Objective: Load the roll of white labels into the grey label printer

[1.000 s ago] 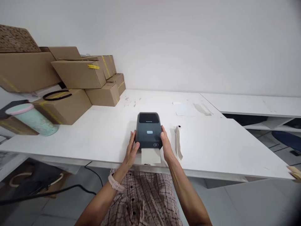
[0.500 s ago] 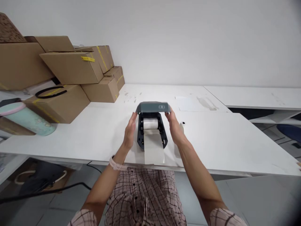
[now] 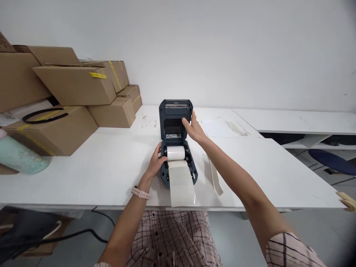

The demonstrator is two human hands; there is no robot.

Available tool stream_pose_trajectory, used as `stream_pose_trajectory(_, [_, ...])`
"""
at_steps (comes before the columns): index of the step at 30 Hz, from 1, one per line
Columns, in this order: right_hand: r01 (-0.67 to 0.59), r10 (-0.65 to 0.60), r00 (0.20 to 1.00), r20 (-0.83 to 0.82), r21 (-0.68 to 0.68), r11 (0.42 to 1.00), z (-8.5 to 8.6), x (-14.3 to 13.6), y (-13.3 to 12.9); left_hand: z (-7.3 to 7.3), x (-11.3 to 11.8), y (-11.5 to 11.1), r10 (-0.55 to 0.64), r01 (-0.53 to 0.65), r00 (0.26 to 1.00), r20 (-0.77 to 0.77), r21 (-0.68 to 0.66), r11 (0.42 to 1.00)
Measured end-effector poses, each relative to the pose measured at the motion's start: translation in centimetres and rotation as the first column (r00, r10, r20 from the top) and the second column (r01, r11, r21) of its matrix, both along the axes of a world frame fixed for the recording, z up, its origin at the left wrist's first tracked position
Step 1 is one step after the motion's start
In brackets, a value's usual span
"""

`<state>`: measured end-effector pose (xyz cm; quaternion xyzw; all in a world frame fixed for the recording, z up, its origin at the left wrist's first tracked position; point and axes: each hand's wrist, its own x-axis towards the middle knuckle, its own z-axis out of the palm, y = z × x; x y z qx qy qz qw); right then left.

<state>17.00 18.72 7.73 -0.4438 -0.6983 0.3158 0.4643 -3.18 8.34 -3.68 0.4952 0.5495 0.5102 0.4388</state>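
A dark label printer (image 3: 164,174) lies on the white table with its lid (image 3: 176,118) raised upright, the inner side facing me. Inside sits a white label roll (image 3: 175,152), and its strip (image 3: 182,185) runs out over the printer's front to near the table edge. My right hand (image 3: 194,129) holds the lid's right edge, thumb on the inner face. At the printer's left side, my left hand (image 3: 155,161) rests against the body, its thumb near the roll and its fingers around the outer side.
Cardboard boxes (image 3: 80,87) are stacked at the back left, a black band (image 3: 44,115) on one. A teal tumbler (image 3: 23,155) lies at the far left. Right of the printer, a loose paper strip (image 3: 215,178) lies beneath my right forearm.
The lid has swung up and back to upright, showing its inside. My right hand has moved up along with it, and my left hand has dropped to the printer's left side. The view has shifted slightly.
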Motion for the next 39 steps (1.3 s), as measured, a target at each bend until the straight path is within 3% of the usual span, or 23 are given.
stream_pose_trajectory(3, [-0.001,0.002,0.999,0.039,-0.023,1.000,0.1,0.1,1.5,0.1,-0.1,-0.1,0.118,-0.123,0.980,-0.163,-0.025,0.992])
stream_pose_trajectory(5, [0.003,-0.004,0.996,0.086,0.007,1.000,0.5,0.5,1.4,0.3,-0.1,-0.3,0.106,-0.107,0.972,-0.211,0.007,0.994])
stream_pose_trajectory(9, [0.073,-0.129,0.977,0.171,0.300,0.951,1.9,1.8,-1.6,0.6,0.1,-0.6,0.024,-0.019,0.984,-0.176,0.031,0.999])
stream_pose_trajectory(11, [0.027,-0.107,0.972,0.210,0.353,0.935,2.1,2.1,-3.6,0.7,0.2,-0.6,0.026,-0.020,0.987,-0.161,0.040,0.999])
stream_pose_trajectory(14, [-0.229,0.168,0.918,0.359,0.136,0.964,0.5,1.5,-5.3,0.7,0.3,-0.4,0.028,-0.019,0.988,-0.150,0.058,0.998])
stream_pose_trajectory(16, [-0.358,0.343,0.846,0.408,-0.043,0.933,-1.5,0.4,-5.0,0.7,0.3,-0.3,0.037,-0.027,0.988,-0.153,0.065,0.998])
stream_pose_trajectory(19, [-0.382,0.407,0.788,0.462,-0.151,0.912,-4.4,-1.7,-3.5,0.6,0.3,-0.3,0.047,-0.039,0.988,-0.146,0.056,0.998])
stream_pose_trajectory(22, [-0.366,0.414,0.725,0.550,-0.202,0.908,-5.3,-3.1,-2.3,0.5,0.3,-0.4,0.039,-0.034,0.993,-0.108,0.050,0.998])
stream_pose_trajectory(25, [-0.413,0.485,0.707,0.514,-0.257,0.874,-3.9,-2.9,-2.3,0.2,0.2,-0.3,0.031,-0.027,0.997,-0.073,0.055,0.998])
stream_pose_trajectory(30, [-0.617,0.660,0.707,0.254,-0.236,0.751,1.8,2.1,-3.9,0.0,0.1,-0.1,0.062,-0.061,0.996,-0.070,0.019,0.998])
stream_pose_trajectory(32, [-0.608,0.639,0.746,0.185,-0.203,0.768,3.6,4.7,-4.2,0.0,0.2,-0.2,0.070,-0.067,0.994,-0.082,0.031,0.997])
stream_pose_trajectory(34, [-0.524,0.550,0.824,0.133,-0.188,0.831,4.1,7.0,-3.7,0.1,0.2,-0.2,0.063,-0.059,0.995,-0.078,0.047,0.997])
stream_pose_trajectory(36, [-0.404,0.423,0.902,0.088,-0.175,0.898,3.1,8.8,-2.4,0.1,0.3,-0.3,0.058,-0.055,0.997,-0.054,0.050,0.997])
stream_pose_trajectory(39, [-0.247,0.258,0.966,0.033,-0.191,0.950,-0.5,10.0,0.2,0.0,0.3,-0.2,0.065,-0.064,0.997,-0.028,0.043,0.997])
